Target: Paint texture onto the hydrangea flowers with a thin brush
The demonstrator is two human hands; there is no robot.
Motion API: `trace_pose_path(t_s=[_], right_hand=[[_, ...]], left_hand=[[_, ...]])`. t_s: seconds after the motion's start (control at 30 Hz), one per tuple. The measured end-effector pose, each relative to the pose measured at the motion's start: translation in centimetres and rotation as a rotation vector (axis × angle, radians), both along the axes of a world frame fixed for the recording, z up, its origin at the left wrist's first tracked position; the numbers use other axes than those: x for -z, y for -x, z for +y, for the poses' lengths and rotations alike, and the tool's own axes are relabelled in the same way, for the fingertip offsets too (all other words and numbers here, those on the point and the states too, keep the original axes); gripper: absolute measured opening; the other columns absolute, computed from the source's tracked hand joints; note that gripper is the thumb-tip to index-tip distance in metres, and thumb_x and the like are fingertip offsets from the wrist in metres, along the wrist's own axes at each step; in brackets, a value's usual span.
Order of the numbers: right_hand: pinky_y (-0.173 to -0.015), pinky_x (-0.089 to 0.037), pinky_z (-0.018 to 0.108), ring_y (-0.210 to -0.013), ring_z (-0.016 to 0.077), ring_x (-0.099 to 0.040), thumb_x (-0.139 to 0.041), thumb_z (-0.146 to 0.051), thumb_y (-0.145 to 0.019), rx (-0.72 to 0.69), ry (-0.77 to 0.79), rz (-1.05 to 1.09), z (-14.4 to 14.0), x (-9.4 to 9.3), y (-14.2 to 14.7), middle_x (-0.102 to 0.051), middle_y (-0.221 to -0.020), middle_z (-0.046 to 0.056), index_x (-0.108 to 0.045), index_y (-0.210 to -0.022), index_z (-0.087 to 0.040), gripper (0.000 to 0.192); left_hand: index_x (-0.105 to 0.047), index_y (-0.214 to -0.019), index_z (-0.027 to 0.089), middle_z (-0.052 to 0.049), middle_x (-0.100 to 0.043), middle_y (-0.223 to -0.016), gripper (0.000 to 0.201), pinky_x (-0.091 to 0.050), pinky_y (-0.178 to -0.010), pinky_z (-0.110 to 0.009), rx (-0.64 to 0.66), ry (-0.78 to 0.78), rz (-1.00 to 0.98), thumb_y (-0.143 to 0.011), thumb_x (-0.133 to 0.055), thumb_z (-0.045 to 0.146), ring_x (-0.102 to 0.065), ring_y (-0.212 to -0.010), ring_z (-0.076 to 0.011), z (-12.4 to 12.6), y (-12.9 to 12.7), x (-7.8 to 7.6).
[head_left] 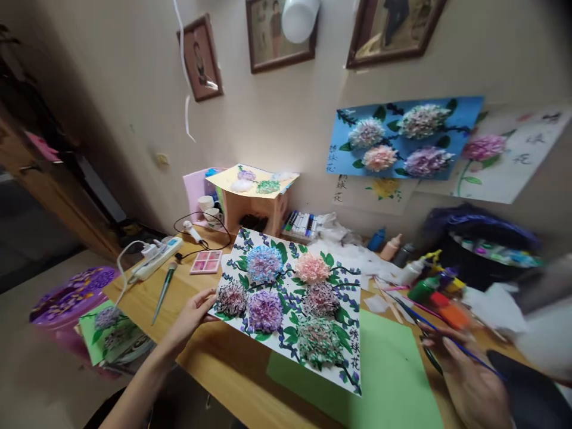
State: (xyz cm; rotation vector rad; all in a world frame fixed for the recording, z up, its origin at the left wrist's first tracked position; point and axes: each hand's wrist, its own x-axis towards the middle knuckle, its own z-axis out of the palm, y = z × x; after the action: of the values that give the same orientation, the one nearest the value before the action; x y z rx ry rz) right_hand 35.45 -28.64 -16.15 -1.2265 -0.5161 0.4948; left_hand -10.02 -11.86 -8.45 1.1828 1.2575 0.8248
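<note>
My left hand [199, 311] is closed on the left edge of a white flower picture [289, 292], thumb on top. Several raised, fringed paper blooms in blue, pink, purple, brown and green cover the sheet, among painted leaves and dark branches. It is held tilted above the desk, partly over a green sheet of paper [388, 357]. To the right, my right hand [473, 372], slightly blurred, is closed round scissors [431, 356] with dark handles. A thin blue stick, perhaps a brush [473, 353], also lies across its fingers.
Paint bottles [422, 289], a black bin [482, 256] and white tissue [339, 253] crowd the desk's right and back. At left are a power strip [158, 259], a brush [164, 292] and a pink palette [206, 262]. Flower pictures [402, 140] hang on the wall. A purple tub [58, 322] stands on the floor.
</note>
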Motion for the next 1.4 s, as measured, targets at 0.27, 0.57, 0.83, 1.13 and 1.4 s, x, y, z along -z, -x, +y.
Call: trace_pose_path(t_s=[0.27, 0.57, 0.83, 1.13, 1.4], right_hand=[[-0.075, -0.050, 0.035, -0.077, 0.0176, -0.062, -0.047, -0.041, -0.087, 0.074, 0.159, -0.544, 3.5, -0.3, -1.4, -0.065, -0.084, 0.005, -0.058, -0.092, -0.021, 0.024], [-0.079, -0.044, 0.039, -0.082, 0.0217, -0.056, -0.037, -0.037, -0.091, 0.087, 0.175, -0.812, 11.6, 1.3, -1.1, -0.059, -0.081, 0.006, -0.055, -0.079, -0.023, 0.026], [-0.077, -0.044, 0.035, -0.081, 0.0196, -0.056, -0.034, -0.030, -0.093, 0.093, 0.202, -0.899, 12.0, 2.2, -1.2, -0.058, -0.082, 0.005, -0.053, -0.083, -0.022, 0.023], [-0.076, -0.046, 0.036, -0.079, 0.0189, -0.058, -0.037, -0.031, -0.093, 0.129, 0.166, -0.855, 12.1, 2.4, -1.3, -0.060, -0.081, 0.004, -0.056, -0.082, -0.021, 0.023], [-0.068, -0.050, 0.032, -0.074, 0.0160, -0.061, -0.034, -0.031, -0.095, 0.168, 0.066, -0.662, 10.4, 1.8, -0.2, -0.060, -0.084, 0.004, -0.054, -0.092, -0.021, 0.023]], left_hand=[[-0.069, -0.094, 0.020, -0.008, -0.071, -0.101, 0.048, -0.058, -0.067, -0.035, 0.020, 0.095, 0.131, -0.055, -0.077, 0.047, -0.066, -0.092, -0.0292, 2.4, -2.7, 5.5], [-0.069, -0.095, 0.023, -0.005, -0.069, -0.108, 0.040, -0.058, -0.079, -0.040, -0.095, 0.072, 0.221, -0.061, -0.073, 0.043, -0.060, -0.107, -0.0313, 3.7, -3.4, 8.8], [-0.071, -0.089, 0.024, -0.003, -0.072, -0.099, 0.038, -0.050, -0.095, -0.040, -0.127, -0.055, 0.385, -0.060, -0.069, 0.049, -0.058, -0.111, -0.0307, 3.1, -3.0, 9.4], [-0.072, -0.082, 0.021, -0.005, -0.073, -0.092, 0.040, -0.047, -0.097, -0.043, -0.171, -0.109, 0.431, -0.055, -0.067, 0.051, -0.064, -0.101, -0.0290, 3.1, -3.2, 9.3], [-0.072, -0.082, 0.022, -0.004, -0.074, -0.091, 0.041, -0.048, -0.097, -0.041, -0.130, -0.152, 0.478, -0.055, -0.069, 0.053, -0.065, -0.099, -0.0282, 3.0, -3.3, 8.9]])
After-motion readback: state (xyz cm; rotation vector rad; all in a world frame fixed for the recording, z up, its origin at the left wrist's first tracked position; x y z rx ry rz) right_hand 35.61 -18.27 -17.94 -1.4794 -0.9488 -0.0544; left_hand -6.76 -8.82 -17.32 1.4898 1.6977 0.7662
